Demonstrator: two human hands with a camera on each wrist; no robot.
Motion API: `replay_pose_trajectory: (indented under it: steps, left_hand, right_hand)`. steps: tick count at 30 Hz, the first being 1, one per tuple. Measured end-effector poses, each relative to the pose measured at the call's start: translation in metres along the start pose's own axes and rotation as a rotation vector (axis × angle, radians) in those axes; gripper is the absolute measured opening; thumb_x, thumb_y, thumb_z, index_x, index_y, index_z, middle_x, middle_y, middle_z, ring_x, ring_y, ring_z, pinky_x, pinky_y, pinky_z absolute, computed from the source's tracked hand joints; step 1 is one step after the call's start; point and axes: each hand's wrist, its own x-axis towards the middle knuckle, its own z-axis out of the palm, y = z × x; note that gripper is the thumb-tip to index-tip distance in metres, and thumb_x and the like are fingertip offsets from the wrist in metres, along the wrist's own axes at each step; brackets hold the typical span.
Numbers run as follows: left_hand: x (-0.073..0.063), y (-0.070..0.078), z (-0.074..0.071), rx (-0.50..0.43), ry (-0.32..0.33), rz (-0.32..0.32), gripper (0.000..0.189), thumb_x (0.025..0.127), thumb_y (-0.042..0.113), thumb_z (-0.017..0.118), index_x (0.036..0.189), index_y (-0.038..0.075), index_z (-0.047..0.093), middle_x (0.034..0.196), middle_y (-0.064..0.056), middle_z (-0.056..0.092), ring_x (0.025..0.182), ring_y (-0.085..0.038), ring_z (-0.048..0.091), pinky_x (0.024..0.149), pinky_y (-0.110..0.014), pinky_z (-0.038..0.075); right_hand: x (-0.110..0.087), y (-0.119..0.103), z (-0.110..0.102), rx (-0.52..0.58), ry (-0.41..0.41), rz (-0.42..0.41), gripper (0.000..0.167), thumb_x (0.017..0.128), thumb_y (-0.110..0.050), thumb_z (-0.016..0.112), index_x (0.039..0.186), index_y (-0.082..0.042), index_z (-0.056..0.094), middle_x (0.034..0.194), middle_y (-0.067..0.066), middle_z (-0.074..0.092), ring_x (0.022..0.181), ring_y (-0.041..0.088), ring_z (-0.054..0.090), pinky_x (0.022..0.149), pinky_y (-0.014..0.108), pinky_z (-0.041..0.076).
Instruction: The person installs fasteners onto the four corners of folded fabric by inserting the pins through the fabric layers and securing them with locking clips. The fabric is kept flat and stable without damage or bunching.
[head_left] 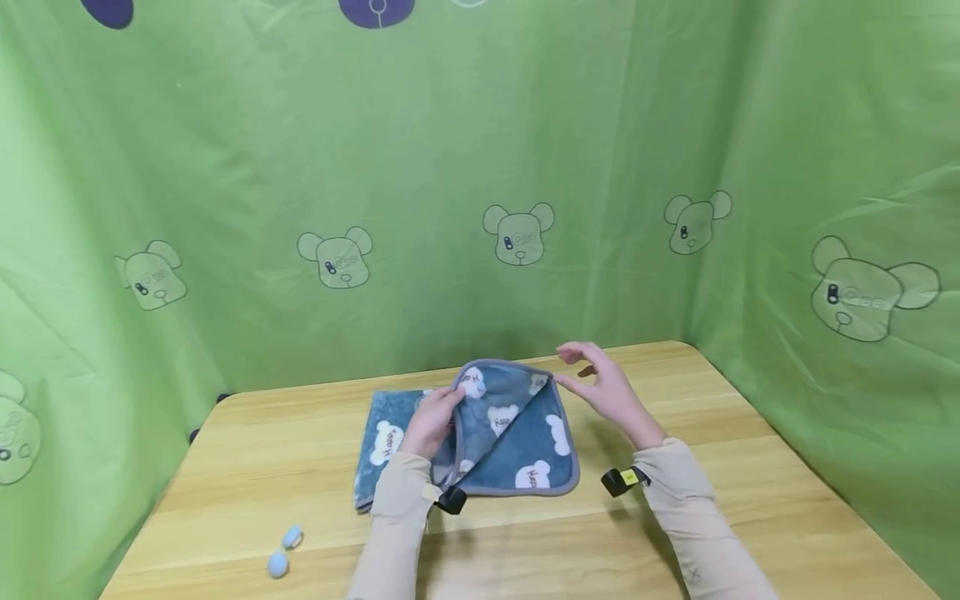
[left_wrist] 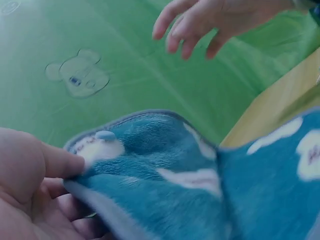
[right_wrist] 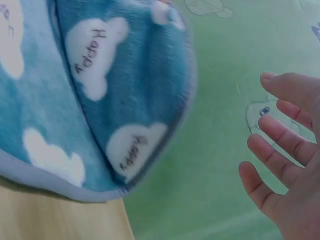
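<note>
A teal fleece blanket (head_left: 480, 467) with grey edging and white bear heads lies folded on the table, one corner lifted and turned back. My left hand (head_left: 432, 421) pinches that raised corner between thumb and fingers. In the left wrist view a small light-blue piece (left_wrist: 105, 135) sits on the cloth near my left thumb. My right hand (head_left: 606, 390) is just beyond the blanket's right side, fingers spread and relaxed, holding nothing. The right wrist view shows a gap between the right hand (right_wrist: 295, 145) and the blanket (right_wrist: 150, 100).
Two small light-blue round pieces, one (head_left: 277, 564) nearer and one (head_left: 292, 536) behind it, lie at the front left of the wooden table (head_left: 247, 467). A green curtain (head_left: 420, 167) printed with bear heads hangs behind the table and along both sides.
</note>
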Motion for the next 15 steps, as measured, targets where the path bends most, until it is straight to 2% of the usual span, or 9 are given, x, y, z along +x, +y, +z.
replay_pose_trajectory:
  steps: [4, 10, 15]
  left_hand:
    - [0.001, -0.003, -0.015, 0.003, 0.042, -0.020, 0.035, 0.102, 0.012, 0.045, 0.126, -0.011, 0.056, 0.090, -0.004, 0.064, 0.077, -0.009, 0.063, 0.074, -0.027, 0.054]
    - [0.001, -0.009, -0.029, 0.025, 0.088, -0.071, 0.032, 0.099, 0.003, 0.046, 0.125, -0.013, 0.054, 0.078, -0.001, 0.059, 0.067, -0.009, 0.059, 0.063, -0.022, 0.050]
    - [-0.001, -0.009, -0.037, 0.050, 0.118, -0.087, 0.035, 0.097, 0.000, 0.049, 0.129, -0.014, 0.052, 0.079, -0.003, 0.060, 0.066, -0.009, 0.059, 0.065, -0.024, 0.054]
  right_hand:
    - [-0.001, 0.002, -0.012, 0.012, 0.011, 0.020, 0.042, 0.086, -0.010, 0.073, 0.125, -0.002, 0.058, 0.115, 0.018, 0.065, 0.103, 0.027, 0.059, 0.081, 0.036, 0.052]
    - [-0.010, 0.011, -0.035, -0.033, 0.022, 0.049, 0.040, 0.088, -0.010, 0.071, 0.126, -0.002, 0.058, 0.111, 0.017, 0.065, 0.100, 0.028, 0.059, 0.080, 0.035, 0.052]
    - [-0.022, 0.023, -0.054, -0.105, 0.016, 0.064, 0.034, 0.090, -0.012, 0.069, 0.121, -0.002, 0.060, 0.108, 0.017, 0.066, 0.096, 0.019, 0.059, 0.078, 0.030, 0.052]
